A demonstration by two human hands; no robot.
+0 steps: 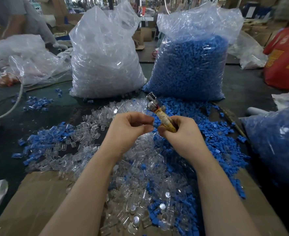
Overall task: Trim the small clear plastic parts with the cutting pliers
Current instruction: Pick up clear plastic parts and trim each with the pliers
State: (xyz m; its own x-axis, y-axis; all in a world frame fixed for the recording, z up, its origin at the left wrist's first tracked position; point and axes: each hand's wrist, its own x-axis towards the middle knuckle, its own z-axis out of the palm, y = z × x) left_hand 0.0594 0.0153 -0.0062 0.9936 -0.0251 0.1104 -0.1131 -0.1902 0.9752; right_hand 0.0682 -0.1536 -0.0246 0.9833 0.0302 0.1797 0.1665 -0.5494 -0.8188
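My right hand point(179, 133) grips the cutting pliers point(159, 111) by their yellowish wrapped handles, with the metal jaws pointing up and away toward the bags. My left hand point(132, 126) is just left of it, thumb and fingers pinching a small clear plastic part point(146, 123) that is hard to make out. Both hands hover above a heap of loose clear plastic parts point(137, 176) mixed with blue parts point(213, 138) on the table. The fingertips of the two hands almost meet.
A tall bag of clear parts point(104, 55) and a tall bag of blue parts point(191, 65) stand behind the heap. Another blue-filled bag point(276, 143) sits at right. Cardboard point(38, 198) lies under the near heap. A person's arm point(29, 19) is at far left, a red bag point(285, 60) far right.
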